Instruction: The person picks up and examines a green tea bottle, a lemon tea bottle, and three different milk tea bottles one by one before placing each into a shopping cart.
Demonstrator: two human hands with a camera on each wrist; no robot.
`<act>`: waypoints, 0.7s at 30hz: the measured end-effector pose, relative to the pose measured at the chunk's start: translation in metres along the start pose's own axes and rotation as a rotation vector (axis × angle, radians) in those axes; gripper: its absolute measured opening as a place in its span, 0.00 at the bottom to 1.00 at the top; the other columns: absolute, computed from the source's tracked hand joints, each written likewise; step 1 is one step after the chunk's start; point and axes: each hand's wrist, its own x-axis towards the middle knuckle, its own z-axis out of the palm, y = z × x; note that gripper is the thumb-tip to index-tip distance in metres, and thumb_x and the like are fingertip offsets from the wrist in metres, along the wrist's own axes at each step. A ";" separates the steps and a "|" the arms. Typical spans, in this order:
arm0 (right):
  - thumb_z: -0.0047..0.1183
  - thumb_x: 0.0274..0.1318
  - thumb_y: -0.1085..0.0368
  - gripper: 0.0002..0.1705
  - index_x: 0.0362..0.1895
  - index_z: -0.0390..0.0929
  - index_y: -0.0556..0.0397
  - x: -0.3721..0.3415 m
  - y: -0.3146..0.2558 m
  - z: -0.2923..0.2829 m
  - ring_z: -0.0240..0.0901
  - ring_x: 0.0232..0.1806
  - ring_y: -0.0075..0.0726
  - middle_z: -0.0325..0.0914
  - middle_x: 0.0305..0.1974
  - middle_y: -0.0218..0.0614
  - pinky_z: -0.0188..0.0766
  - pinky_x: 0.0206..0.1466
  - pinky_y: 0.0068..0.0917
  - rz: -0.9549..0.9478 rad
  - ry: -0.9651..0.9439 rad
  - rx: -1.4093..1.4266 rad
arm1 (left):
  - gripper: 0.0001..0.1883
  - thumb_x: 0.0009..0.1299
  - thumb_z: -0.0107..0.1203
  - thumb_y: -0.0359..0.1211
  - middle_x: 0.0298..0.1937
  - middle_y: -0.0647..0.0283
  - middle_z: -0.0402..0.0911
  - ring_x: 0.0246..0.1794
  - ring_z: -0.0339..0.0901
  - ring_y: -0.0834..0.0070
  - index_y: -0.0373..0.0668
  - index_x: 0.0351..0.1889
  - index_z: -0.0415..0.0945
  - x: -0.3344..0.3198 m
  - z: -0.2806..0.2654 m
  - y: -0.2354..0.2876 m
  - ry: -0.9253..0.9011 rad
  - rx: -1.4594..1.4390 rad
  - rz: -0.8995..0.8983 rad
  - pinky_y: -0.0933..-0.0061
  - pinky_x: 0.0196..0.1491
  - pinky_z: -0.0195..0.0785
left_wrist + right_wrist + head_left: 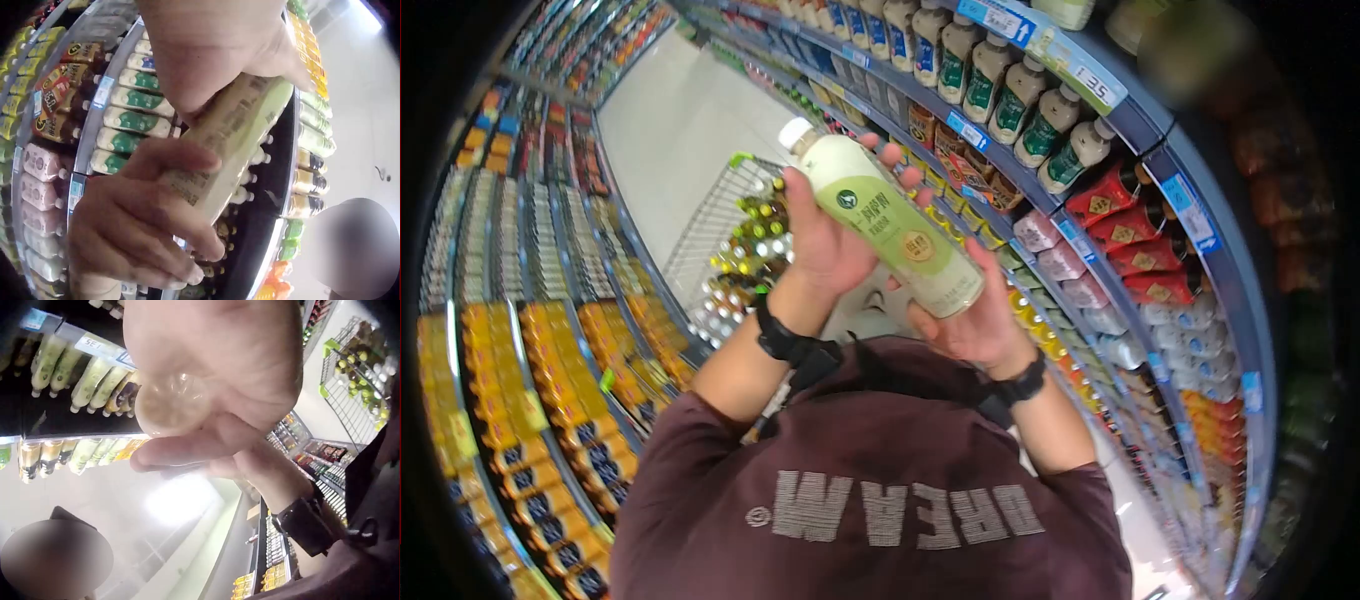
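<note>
A pale green and white bottle (900, 225) with a white cap lies tilted across both palms in the head view, its printed label facing up. The left hand (830, 235) grips its upper part, fingertips showing past the far side. Around the base curls the right hand (985, 325). In the left wrist view, the left hand (219, 50) is close at the top, and the right hand (140, 219) has its fingers along the bottle (231, 137). The right wrist view shows the bottle's round base (172, 406) against the right hand (219, 356), with left fingers (194, 450) beneath.
A wire shopping cart (725, 215) holding many bottles stands beyond the left forearm. Curved shelves (1145, 125) of bottles with price tags run along the right, and more stocked shelves (520, 350) line the left. Pale floor (670, 100) lies between them. A blurred head (359, 250) appears in the left wrist view.
</note>
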 end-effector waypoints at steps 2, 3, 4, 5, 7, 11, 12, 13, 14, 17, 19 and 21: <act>0.28 0.69 0.23 0.50 0.65 0.73 0.54 0.002 0.004 0.004 0.77 0.19 0.40 0.82 0.42 0.50 0.70 0.13 0.25 0.026 0.056 0.193 | 0.50 0.61 0.53 0.77 0.61 0.64 0.77 0.63 0.75 0.61 0.48 0.68 0.66 -0.012 -0.003 -0.009 0.072 0.000 0.067 0.45 0.71 0.65; 0.28 0.69 0.23 0.50 0.65 0.73 0.54 0.004 0.004 0.000 0.77 0.19 0.40 0.82 0.42 0.50 0.70 0.13 0.25 0.070 0.053 0.203 | 0.49 0.62 0.53 0.76 0.60 0.64 0.77 0.63 0.74 0.62 0.48 0.68 0.66 -0.020 -0.005 -0.007 0.121 0.037 0.089 0.45 0.71 0.65; 0.27 0.68 0.23 0.50 0.65 0.73 0.54 0.008 0.005 -0.005 0.77 0.19 0.41 0.82 0.44 0.49 0.72 0.15 0.26 0.061 0.158 0.131 | 0.48 0.63 0.54 0.75 0.60 0.64 0.77 0.63 0.74 0.63 0.48 0.67 0.67 -0.028 -0.007 -0.006 0.197 0.134 0.099 0.45 0.72 0.64; 0.26 0.68 0.22 0.51 0.65 0.74 0.54 0.010 0.007 -0.010 0.78 0.20 0.42 0.82 0.47 0.48 0.73 0.16 0.28 0.053 0.258 0.060 | 0.48 0.63 0.54 0.75 0.60 0.64 0.77 0.63 0.74 0.63 0.48 0.67 0.67 -0.036 -0.010 -0.006 0.234 0.147 0.123 0.45 0.72 0.64; 0.32 0.71 0.26 0.46 0.66 0.73 0.53 0.015 0.011 -0.036 0.83 0.32 0.39 0.81 0.50 0.47 0.78 0.26 0.28 0.143 0.086 0.011 | 0.44 0.67 0.54 0.71 0.62 0.63 0.76 0.64 0.74 0.63 0.47 0.67 0.68 -0.049 -0.022 -0.003 0.398 0.226 0.072 0.48 0.73 0.62; 0.43 0.74 0.39 0.30 0.65 0.73 0.45 0.047 0.029 -0.022 0.78 0.49 0.29 0.81 0.51 0.33 0.74 0.40 0.19 -0.092 0.789 -0.063 | 0.31 0.74 0.64 0.47 0.64 0.64 0.76 0.69 0.70 0.71 0.43 0.68 0.67 -0.082 -0.060 -0.013 0.389 0.529 0.053 0.57 0.73 0.60; 0.43 0.74 0.38 0.30 0.63 0.74 0.44 0.043 0.034 -0.051 0.77 0.46 0.27 0.81 0.50 0.31 0.73 0.37 0.19 -0.049 0.646 -0.058 | 0.33 0.72 0.67 0.36 0.65 0.62 0.76 0.67 0.71 0.72 0.40 0.71 0.63 -0.091 -0.072 -0.018 0.445 0.728 -0.066 0.60 0.72 0.63; 0.42 0.74 0.36 0.29 0.61 0.75 0.44 0.037 0.040 -0.083 0.77 0.43 0.24 0.81 0.49 0.28 0.72 0.33 0.18 -0.011 0.513 -0.048 | 0.40 0.68 0.70 0.32 0.65 0.59 0.76 0.65 0.74 0.71 0.39 0.74 0.58 -0.101 -0.065 -0.020 0.371 0.783 -0.131 0.64 0.69 0.67; 0.40 0.74 0.34 0.31 0.58 0.76 0.45 0.035 0.047 -0.093 0.75 0.34 0.21 0.81 0.44 0.28 0.69 0.27 0.18 0.064 0.454 0.113 | 0.47 0.64 0.74 0.34 0.66 0.57 0.76 0.64 0.76 0.69 0.39 0.76 0.55 -0.112 -0.088 -0.036 0.239 1.130 -0.008 0.65 0.67 0.70; 0.40 0.76 0.36 0.29 0.55 0.75 0.46 0.035 0.064 -0.092 0.74 0.30 0.19 0.79 0.37 0.29 0.63 0.21 0.13 0.397 0.216 0.177 | 0.49 0.61 0.77 0.36 0.67 0.56 0.76 0.65 0.75 0.68 0.39 0.76 0.56 -0.131 -0.067 -0.022 0.310 0.843 -0.474 0.62 0.68 0.69; 0.38 0.75 0.35 0.31 0.55 0.74 0.47 0.051 0.070 -0.093 0.74 0.30 0.21 0.79 0.36 0.33 0.67 0.23 0.16 0.437 0.216 0.075 | 0.47 0.62 0.77 0.39 0.67 0.57 0.76 0.65 0.75 0.68 0.39 0.75 0.59 -0.144 -0.091 -0.012 0.288 0.841 -0.476 0.62 0.67 0.69; 0.31 0.72 0.25 0.42 0.60 0.73 0.48 0.067 0.080 -0.101 0.75 0.26 0.27 0.80 0.38 0.35 0.75 0.29 0.23 0.422 0.547 -0.308 | 0.46 0.62 0.77 0.42 0.66 0.57 0.76 0.64 0.75 0.69 0.39 0.74 0.62 -0.156 -0.110 0.001 0.255 0.832 -0.473 0.63 0.66 0.70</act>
